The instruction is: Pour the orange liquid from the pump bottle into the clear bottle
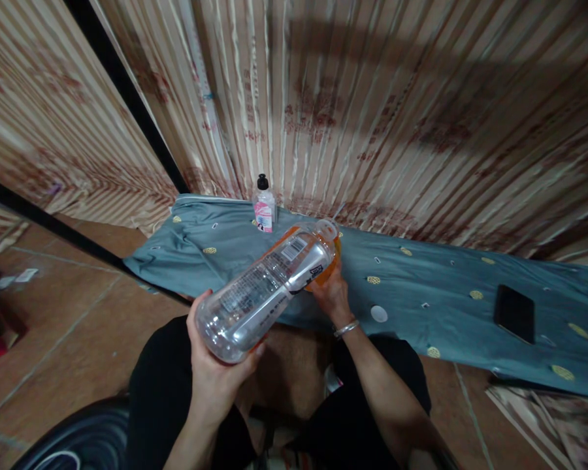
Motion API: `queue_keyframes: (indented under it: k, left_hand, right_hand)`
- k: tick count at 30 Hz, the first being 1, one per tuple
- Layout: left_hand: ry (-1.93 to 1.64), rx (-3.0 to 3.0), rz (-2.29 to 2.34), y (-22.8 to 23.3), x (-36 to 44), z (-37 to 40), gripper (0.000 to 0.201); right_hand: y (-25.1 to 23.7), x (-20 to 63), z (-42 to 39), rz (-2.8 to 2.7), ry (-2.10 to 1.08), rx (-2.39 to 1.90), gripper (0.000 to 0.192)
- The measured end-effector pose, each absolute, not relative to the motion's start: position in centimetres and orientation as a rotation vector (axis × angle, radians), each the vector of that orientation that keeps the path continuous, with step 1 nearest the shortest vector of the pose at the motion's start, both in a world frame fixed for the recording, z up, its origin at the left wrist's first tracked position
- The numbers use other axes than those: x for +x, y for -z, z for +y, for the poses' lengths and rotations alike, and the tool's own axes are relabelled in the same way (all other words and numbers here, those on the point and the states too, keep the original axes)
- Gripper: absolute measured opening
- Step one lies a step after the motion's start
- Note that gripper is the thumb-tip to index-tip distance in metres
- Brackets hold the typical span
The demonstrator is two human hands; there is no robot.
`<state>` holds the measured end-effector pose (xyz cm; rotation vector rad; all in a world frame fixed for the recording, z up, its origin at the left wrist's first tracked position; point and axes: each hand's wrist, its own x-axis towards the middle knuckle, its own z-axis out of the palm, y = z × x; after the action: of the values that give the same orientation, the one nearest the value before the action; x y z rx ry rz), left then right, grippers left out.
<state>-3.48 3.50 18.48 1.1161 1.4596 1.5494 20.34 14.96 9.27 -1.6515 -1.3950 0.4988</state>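
A large clear plastic bottle [247, 294] with printed text and a barcode lies tilted across the middle, its neck up to the right. My left hand [215, 372] is closed around its base. Behind the neck, an orange object [336, 258] shows in part; most of it is hidden by the bottle. My right hand [332, 295] is closed on this orange object, close under the bottle's neck, with its fingertips out of sight. I cannot tell whether the right hand also touches the clear bottle. A round white disc [379, 314] rests on the cloth beside my right wrist.
A bench or narrow table bears a blue-green cloth [411, 281] with pineapple prints. On it stand a small bottle [263, 209] with a black cap and pink label, and a dark phone-like slab [514, 313]. Striped curtains [323, 117] hang behind; black poles [127, 98] stand left.
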Motion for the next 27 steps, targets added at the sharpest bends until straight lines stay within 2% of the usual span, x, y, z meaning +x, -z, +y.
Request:
queue_keyframes:
  k: [19, 27]
  left_hand:
    - [-1.489, 1.051, 1.387, -17.9, -4.1, 3.6, 0.115]
    - [-1.585, 1.000, 1.361, -18.3, -2.6, 3.3, 0.111]
  right_hand:
    - [-10.3, 20.7, 14.9, -1.344, -0.519, -1.652, 0.108]
    - [-11.5, 21.0, 15.6, -1.379, -0.550, -1.592, 0.094]
